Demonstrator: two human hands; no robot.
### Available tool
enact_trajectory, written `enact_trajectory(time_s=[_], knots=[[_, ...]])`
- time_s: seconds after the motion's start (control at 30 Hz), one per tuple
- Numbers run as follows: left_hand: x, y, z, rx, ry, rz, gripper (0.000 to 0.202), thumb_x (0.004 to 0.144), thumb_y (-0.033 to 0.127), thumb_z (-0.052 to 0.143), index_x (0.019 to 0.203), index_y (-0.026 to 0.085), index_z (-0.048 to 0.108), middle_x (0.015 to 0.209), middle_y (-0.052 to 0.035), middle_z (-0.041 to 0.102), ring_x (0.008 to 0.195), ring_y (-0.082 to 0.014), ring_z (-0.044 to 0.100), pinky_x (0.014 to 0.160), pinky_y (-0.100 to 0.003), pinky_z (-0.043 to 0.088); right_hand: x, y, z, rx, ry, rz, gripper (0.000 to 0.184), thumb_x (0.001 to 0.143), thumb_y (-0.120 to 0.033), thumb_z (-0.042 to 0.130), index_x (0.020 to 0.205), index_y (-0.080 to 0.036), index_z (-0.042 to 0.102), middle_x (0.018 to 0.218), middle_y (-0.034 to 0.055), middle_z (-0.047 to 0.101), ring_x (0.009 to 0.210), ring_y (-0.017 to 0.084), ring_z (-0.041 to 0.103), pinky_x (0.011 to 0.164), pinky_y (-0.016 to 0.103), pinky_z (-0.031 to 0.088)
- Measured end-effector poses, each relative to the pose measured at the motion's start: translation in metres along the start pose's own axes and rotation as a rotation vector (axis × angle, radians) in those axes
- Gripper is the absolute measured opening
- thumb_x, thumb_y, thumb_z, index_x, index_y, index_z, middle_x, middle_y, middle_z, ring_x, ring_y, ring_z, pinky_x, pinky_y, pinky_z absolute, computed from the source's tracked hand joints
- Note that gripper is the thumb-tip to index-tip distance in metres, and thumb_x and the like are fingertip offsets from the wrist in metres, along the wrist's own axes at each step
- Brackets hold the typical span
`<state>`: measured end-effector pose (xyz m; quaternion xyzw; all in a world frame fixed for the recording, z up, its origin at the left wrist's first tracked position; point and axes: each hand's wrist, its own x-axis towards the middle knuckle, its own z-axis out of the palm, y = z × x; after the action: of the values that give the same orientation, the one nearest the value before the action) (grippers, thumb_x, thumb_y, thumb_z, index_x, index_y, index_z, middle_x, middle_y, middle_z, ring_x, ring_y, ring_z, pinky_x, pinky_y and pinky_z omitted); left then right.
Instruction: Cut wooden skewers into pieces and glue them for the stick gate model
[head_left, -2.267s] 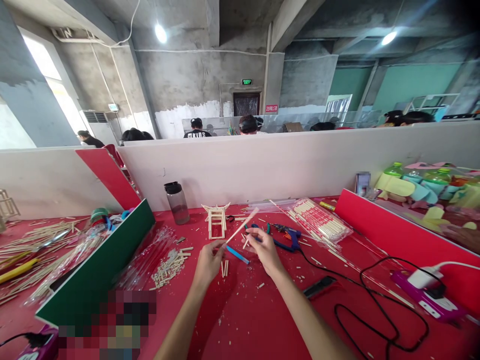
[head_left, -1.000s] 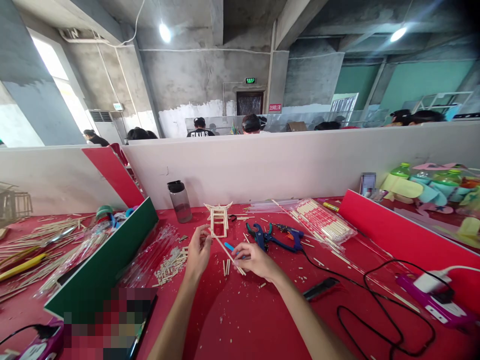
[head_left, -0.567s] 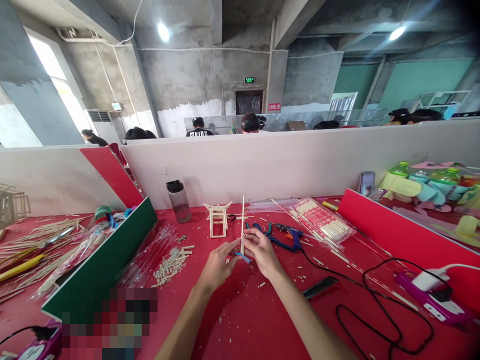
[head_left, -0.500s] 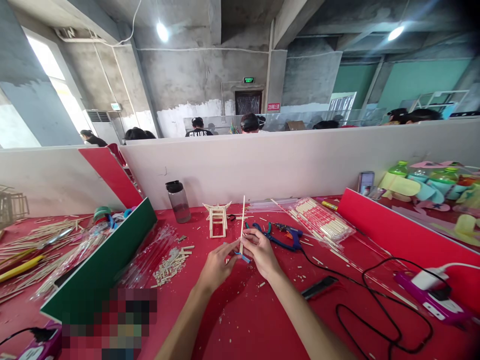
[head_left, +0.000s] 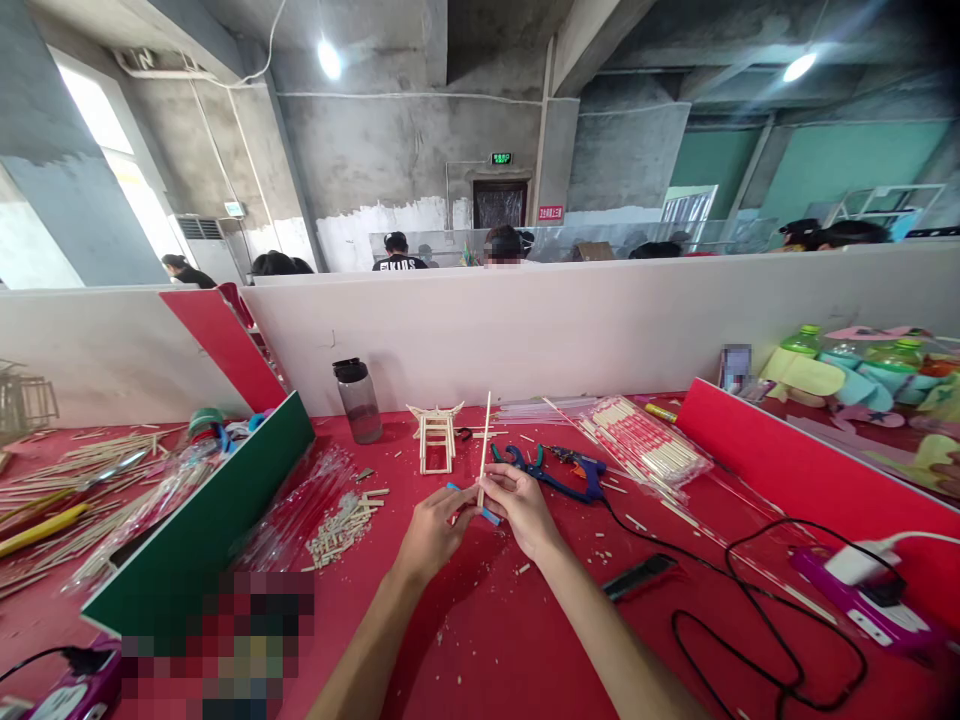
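Note:
A thin pale wooden stick point(head_left: 486, 430) stands nearly upright between my hands. My right hand point(head_left: 519, 508) is closed, its thumb and fingers pinching the stick low down. My left hand point(head_left: 433, 532) is closed too, its fingertips meeting the right ones near the stick's lower end. A narrow blue piece point(head_left: 491, 517) pokes out on both sides of the fingers, apparently in my left hand's grip; its middle is hidden. Beyond my hands a small frame of glued sticks point(head_left: 436, 442) stands on the red table point(head_left: 465, 640).
Cut stick bits point(head_left: 341, 535) lie left, near a dark-lidded bottle point(head_left: 358, 402). Blue-handled pliers point(head_left: 525, 460), a glue gun point(head_left: 581, 478) with a looping black cord, bagged sticks point(head_left: 652, 440) and a black cutter point(head_left: 639, 577) lie right. Green point(head_left: 202, 510) and red dividers point(head_left: 795, 450) flank the space.
The blue piece has shifted between my fingers, and its end now shows on the left as well. Both hands and the upright stick stay almost in place. The view has tilted very slightly.

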<state>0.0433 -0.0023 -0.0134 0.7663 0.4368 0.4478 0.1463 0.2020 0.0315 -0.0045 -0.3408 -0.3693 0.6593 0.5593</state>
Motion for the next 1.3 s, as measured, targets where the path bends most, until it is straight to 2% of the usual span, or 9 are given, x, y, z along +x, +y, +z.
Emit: enact_trajectory(time_s=[0.2,0.53,0.67,0.8,0.97,1.07,1.2,1.3], knots=[[0.0,-0.003,0.001,0.071,0.026,0.073,0.03,0.094,0.025,0.056,0.121,0.022,0.068,0.093,-0.0086,0.073,0.079,-0.0167,0.068,0.076,-0.026,0.055,0.001,-0.001,-0.003,0.001,0.0,0.012,0.043,0.053,-0.038,0.091,0.084,-0.016,0.069,0.076,0.0023,0.073,0.068,0.016,0.068,0.066,0.027,0.056],[0.002,-0.005,-0.005,0.129,-0.041,0.138,0.032,0.096,0.026,0.053,0.125,0.023,0.066,0.093,-0.0084,0.074,0.083,-0.0177,0.067,0.077,-0.027,0.054,0.0,-0.001,-0.002,-0.008,0.023,0.01,0.042,0.052,-0.036,0.091,0.082,-0.017,0.069,0.076,0.001,0.072,0.07,0.015,0.069,0.068,0.026,0.057],[0.001,-0.006,-0.006,0.103,-0.066,0.103,0.031,0.095,0.025,0.054,0.124,0.025,0.067,0.091,-0.0068,0.074,0.082,-0.0178,0.067,0.078,-0.026,0.052,0.0,0.0,-0.003,-0.029,0.02,0.018,0.043,0.052,-0.036,0.091,0.083,-0.017,0.069,0.076,0.0009,0.072,0.069,0.015,0.069,0.066,0.026,0.057],[0.003,-0.004,-0.01,0.017,-0.079,0.038,0.029,0.092,0.026,0.059,0.119,0.026,0.069,0.101,-0.0071,0.074,0.089,-0.019,0.068,0.084,-0.027,0.051,0.0,-0.001,-0.003,-0.043,0.012,0.009,0.043,0.052,-0.036,0.091,0.084,-0.017,0.069,0.077,0.0007,0.072,0.069,0.016,0.069,0.066,0.026,0.057],[0.007,0.007,-0.014,-0.204,-0.09,-0.143,0.032,0.092,0.031,0.058,0.12,0.02,0.067,0.105,-0.0079,0.074,0.086,-0.0188,0.07,0.081,-0.028,0.053,0.0,-0.003,-0.002,-0.041,-0.01,-0.025,0.041,0.055,-0.036,0.09,0.084,-0.017,0.069,0.078,0.002,0.072,0.073,0.017,0.07,0.07,0.028,0.058],[0.008,0.012,-0.011,-0.304,-0.122,-0.204,0.035,0.091,0.03,0.059,0.123,0.018,0.065,0.105,-0.0084,0.074,0.085,-0.0193,0.07,0.079,-0.029,0.054,0.0,-0.004,-0.001,-0.043,0.009,-0.031,0.041,0.053,-0.037,0.09,0.082,-0.017,0.069,0.077,0.0019,0.071,0.072,0.017,0.069,0.07,0.029,0.058],[0.007,0.01,-0.009,-0.274,-0.099,-0.178,0.038,0.088,0.026,0.062,0.125,0.021,0.064,0.102,-0.0064,0.076,0.087,-0.0194,0.072,0.082,-0.03,0.055,0.0,-0.004,-0.001,-0.05,0.015,-0.03,0.041,0.052,-0.037,0.091,0.081,-0.017,0.07,0.077,0.0017,0.07,0.072,0.017,0.068,0.07,0.029,0.057],[0.005,0.004,-0.009,-0.169,-0.074,-0.112,0.032,0.088,0.026,0.061,0.119,0.023,0.069,0.105,-0.0065,0.076,0.089,-0.0198,0.072,0.087,-0.031,0.055,0.0,-0.003,-0.001,-0.059,0.005,-0.035,0.041,0.053,-0.037,0.09,0.083,-0.017,0.07,0.078,0.0015,0.07,0.074,0.017,0.068,0.071,0.029,0.057]])
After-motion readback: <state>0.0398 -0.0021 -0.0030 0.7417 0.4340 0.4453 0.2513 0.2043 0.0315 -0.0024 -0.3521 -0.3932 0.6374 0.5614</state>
